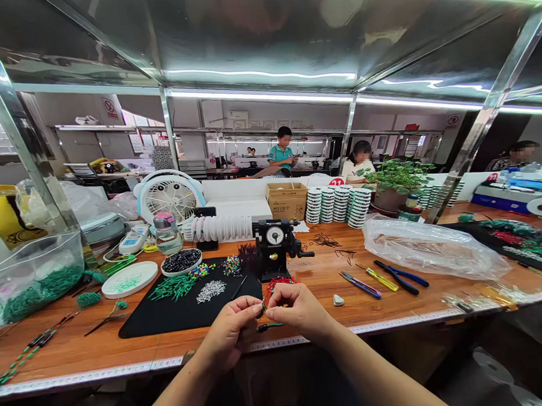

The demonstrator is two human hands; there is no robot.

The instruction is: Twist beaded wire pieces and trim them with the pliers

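Both hands meet over the table's front edge, fingertips nearly touching. My left hand [236, 327] pinches a small dark piece between thumb and forefinger, too small to name. My right hand [300, 312] is closed in a pinch at the same piece. Below the fingers hangs a green cord [274, 325] with a black end. Red beaded strands [279, 283] lie just behind the hands, in front of a black hand-cranked winder [275, 244] with a dial. On the black mat [181, 317] at the left are green tubes [173, 287], silver pieces [211, 292] and coloured beads [232, 265].
Pliers [402, 276], a yellow screwdriver [382, 278] and tweezers [361, 284] lie at the right, near a plastic bag [434, 247]. Farther back stand a fan [171, 198], a cardboard box [286, 202] and stacked spools [338, 205]. Several people are beyond the partition.
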